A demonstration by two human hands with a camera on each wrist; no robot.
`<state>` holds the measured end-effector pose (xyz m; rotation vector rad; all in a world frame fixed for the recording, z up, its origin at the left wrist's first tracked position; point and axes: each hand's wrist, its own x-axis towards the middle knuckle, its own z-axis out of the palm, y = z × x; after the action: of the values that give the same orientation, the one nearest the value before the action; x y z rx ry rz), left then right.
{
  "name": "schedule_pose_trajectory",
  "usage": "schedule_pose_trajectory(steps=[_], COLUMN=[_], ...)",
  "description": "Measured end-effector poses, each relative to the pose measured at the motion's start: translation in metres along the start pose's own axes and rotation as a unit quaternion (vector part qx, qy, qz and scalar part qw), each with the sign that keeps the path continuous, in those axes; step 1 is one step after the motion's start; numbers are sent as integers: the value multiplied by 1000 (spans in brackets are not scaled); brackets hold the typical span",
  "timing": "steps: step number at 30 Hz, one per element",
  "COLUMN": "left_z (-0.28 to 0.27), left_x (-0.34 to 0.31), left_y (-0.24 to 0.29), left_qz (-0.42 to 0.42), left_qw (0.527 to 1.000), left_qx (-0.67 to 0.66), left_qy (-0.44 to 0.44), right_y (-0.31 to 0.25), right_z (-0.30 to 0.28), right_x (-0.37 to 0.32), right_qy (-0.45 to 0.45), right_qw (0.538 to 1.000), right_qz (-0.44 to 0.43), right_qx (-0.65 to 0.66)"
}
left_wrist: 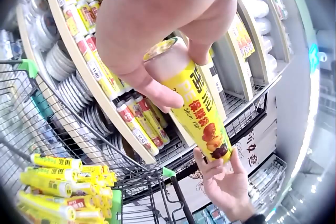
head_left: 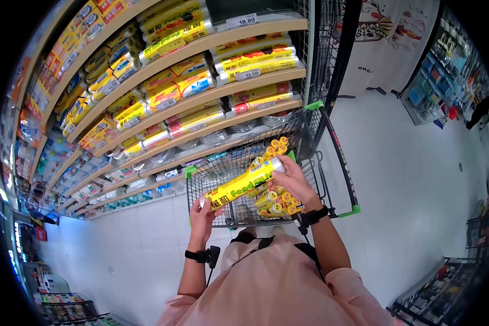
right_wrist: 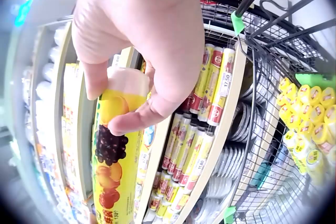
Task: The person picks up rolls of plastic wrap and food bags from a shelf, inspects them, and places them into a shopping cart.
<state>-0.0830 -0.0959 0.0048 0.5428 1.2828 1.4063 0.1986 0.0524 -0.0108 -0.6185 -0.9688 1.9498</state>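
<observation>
A yellow printed roll of plastic food bags [head_left: 239,186] is held between both hands over a wire shopping cart [head_left: 339,157]. My left hand [head_left: 202,221] grips its left, white-capped end, thumb and fingers on opposite sides in the left wrist view. At the other end, my right hand [head_left: 294,182] pinches the pale end, with thumb and fingers round it. Fruit pictures on the wrap [right_wrist: 110,150] face the right wrist camera. Below and beside the held roll, several similar yellow rolls [left_wrist: 52,187] lie piled in the cart.
Store shelves [head_left: 185,92] with many yellow rolls and price tags rise beyond the cart. Stacked round foil-like dishes [right_wrist: 231,155] fill a lower shelf. White tiled floor [head_left: 407,179] stretches to the right, and a rack [head_left: 440,288] stands at the lower right.
</observation>
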Motion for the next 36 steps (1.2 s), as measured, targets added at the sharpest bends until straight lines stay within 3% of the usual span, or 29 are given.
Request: schedule_pose_trajectory(steps=[6,9,10,11,13,18,21,25,28,31,32,33,34,36], left_z=[-3,4,20,29,45,89,89,78,62,54,51,47,40,27], left_x=[14,26,23,25,25,19,28,28,34,30,30,30,33,34], left_y=[-32,-47,-37,-35,-33,-27,-37,-37,-50,-54,-56,-59,-63,-63], left_qz=[-83,-19,-26,6,69,229,275,269,259,222,205,189,226,220], left_qw=[995,967,968,963,944,881,863,870,875,878,879,879,849,854], left_qx=[54,253,248,270,311,400,413,408,402,411,418,424,466,461], left_qy=[-13,35,26,-11,-81,-107,-99,-61,-78,-100,-103,-107,-101,-94], right_y=[-19,-14,-3,6,13,22,8,19,10,30,42,49,55,71], right_z=[16,26,24,19,20,31,44,46,54,65,58,54,50,38], right_x=[-9,-15,-10,-9,-11,-20,-26,-20,-18,-18,-12,-7,-4,5], right_qy=[24,52,47,56,73,57,14,-44,-41,-22,-36,-41,-46,-50], right_qw=[992,975,964,956,936,940,934,965,883,828,847,838,828,811], right_qz=[-20,-75,-135,-136,-135,-112,-82,-30,-74,-96,-63,-46,-28,2], right_qx=[-123,-204,-224,-256,-318,-317,-347,-255,-461,-551,-526,-542,-558,-583])
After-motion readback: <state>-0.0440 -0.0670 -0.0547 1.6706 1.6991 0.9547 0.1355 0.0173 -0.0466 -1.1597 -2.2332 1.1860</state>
